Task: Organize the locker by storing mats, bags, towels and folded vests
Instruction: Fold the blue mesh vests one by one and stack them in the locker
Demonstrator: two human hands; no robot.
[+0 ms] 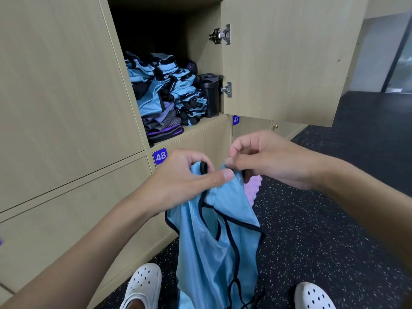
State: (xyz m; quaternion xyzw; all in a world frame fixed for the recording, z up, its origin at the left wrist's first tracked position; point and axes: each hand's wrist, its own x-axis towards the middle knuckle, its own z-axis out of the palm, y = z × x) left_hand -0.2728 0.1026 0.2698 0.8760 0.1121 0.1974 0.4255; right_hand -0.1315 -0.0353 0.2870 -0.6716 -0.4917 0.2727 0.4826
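Both the left hand [189, 175] and right hand [267, 159] pinched the shoulder straps of a hanging blue vest [214, 241], apparently aligning it for folding, before stacking it in the open locker [200, 123].

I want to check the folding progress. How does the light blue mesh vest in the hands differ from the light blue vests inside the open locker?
The held light blue mesh vest hangs unfolded; the light blue vests in the locker lie folded in stacks. The held vest is outside, pinched at its top by the left hand and right hand; the locker vests rest inside, untouched. Both have black trim.
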